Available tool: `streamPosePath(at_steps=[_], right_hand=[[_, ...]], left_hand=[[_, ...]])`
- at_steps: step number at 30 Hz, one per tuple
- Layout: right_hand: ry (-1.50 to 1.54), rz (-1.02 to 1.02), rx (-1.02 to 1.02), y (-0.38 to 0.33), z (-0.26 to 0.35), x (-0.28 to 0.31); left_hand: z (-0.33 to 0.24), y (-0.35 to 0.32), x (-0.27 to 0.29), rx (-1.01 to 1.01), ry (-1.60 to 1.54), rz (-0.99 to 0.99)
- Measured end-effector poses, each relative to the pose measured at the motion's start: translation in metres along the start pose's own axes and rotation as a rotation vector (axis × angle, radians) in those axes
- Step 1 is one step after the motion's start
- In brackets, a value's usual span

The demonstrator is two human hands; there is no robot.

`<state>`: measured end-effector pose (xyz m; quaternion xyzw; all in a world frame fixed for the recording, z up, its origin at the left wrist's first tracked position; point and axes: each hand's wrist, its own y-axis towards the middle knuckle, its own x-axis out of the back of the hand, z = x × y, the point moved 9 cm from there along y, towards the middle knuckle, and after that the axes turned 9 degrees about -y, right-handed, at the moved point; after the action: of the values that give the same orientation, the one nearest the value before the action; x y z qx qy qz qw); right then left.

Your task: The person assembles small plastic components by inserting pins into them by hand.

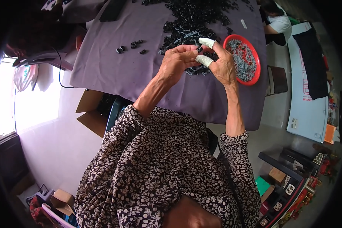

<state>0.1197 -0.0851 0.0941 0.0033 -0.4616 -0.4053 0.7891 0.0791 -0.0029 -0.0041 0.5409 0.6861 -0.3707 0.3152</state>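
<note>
My left hand (173,64) pinches a small black plastic piece (200,49) between thumb and fingertips, above the near part of a heap. White covers sit on the thumb and forefinger of my right hand (222,66). Those two fingers are apart, on either side of the black piece; whether they touch it is hard to see. Behind and beneath both hands spreads a big heap of small black pieces (195,19), with thin grey pieces (188,34) lying among them. Close by my right hand, a red basin (258,62) holds many small grey pieces (245,62).
A purple cloth (114,72) covers the table. Several loose black pieces (133,45) lie to the left, and a pale strip (243,24) lies near the right edge. Another person (279,22) is at the far right. An open cardboard box (91,121) stands below the table's left side.
</note>
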Motion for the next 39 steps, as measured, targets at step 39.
streamPosePath(at_steps=[39], right_hand=[[-0.552, 0.168, 0.349, -0.015, 0.012, -0.036]], left_hand=[[0.015, 0.001, 0.025, -0.017, 0.272, -0.108]])
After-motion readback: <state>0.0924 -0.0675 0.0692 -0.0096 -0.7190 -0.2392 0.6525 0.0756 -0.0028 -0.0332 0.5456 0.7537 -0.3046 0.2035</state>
